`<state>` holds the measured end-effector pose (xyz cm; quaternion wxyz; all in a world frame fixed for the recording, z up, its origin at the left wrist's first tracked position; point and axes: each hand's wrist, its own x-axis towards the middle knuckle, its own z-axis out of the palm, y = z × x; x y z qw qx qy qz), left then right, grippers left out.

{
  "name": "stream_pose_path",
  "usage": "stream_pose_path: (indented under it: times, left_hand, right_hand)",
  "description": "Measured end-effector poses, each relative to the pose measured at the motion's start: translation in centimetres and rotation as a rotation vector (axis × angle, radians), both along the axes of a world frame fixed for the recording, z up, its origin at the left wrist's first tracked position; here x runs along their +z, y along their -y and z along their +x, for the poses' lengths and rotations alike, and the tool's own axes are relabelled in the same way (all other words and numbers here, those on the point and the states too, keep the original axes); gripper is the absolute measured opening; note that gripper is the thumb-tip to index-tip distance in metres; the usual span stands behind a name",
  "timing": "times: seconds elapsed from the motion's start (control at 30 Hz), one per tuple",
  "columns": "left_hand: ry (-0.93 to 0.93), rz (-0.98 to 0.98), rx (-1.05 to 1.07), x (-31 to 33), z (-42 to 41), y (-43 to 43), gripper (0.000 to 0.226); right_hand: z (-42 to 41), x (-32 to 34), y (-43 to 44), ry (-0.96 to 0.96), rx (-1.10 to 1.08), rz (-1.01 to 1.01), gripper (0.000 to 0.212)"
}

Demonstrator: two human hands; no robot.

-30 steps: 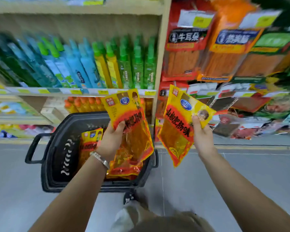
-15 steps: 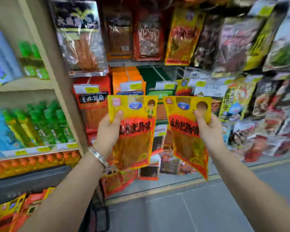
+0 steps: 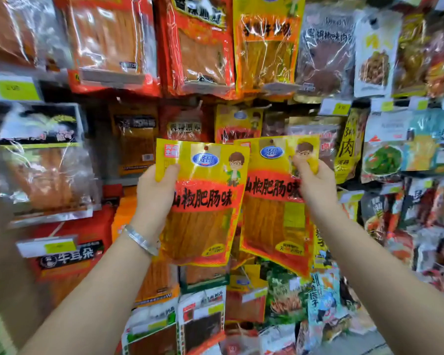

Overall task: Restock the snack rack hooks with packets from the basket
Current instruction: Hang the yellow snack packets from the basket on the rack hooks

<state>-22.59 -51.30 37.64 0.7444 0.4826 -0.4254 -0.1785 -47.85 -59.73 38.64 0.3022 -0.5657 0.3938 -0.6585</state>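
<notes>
The left grip (image 3: pixel 155 193) was pinched on the 10 o'clock corner of one yellow packet (image 3: pixel 205 221), the right grip (image 3: pixel 315 185) on the 1 o'clock corner of a second packet (image 3: pixel 272 221). Both were held upright before the crowded snack rack (image 3: pixel 98 124), a matching hung packet (image 3: pixel 237 124) at 12 o'clock.

Two held packets: left packet (image 3: pixel 203 213) in left hand (image 3: pixel 154 193), right packet (image 3: pixel 272 216) in right hand (image 3: pixel 315 185). One matching hung packet (image 3: pixel 237 124) above the hands.
</notes>
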Motion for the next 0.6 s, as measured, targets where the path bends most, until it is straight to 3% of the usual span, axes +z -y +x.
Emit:
stream_pose_path:
  times: [0.13,0.27,0.37,0.6]
  left_hand:
    - [-0.026,-0.045,-0.050,2.2,0.3,4.3,0.019]
    - [-0.025,-0.084,-0.078,3.7,0.3,7.6,0.018]
    - [-0.036,-0.063,-0.090,4.2,0.0,9.3,0.015]
    - [-0.049,-0.051,-0.068,4.9,-1.1,12.4,0.016]
  right_hand:
    - [0.5,3.3,4.9,0.029,0.008,-0.022,0.027]
    - [1.0,5.6,9.1,0.078,0.023,0.031,0.053]
    - [1.4,6.5,11.9,0.114,0.079,0.027,0.020]
    - [1.7,6.9,16.4,0.144,0.212,0.093,0.013]
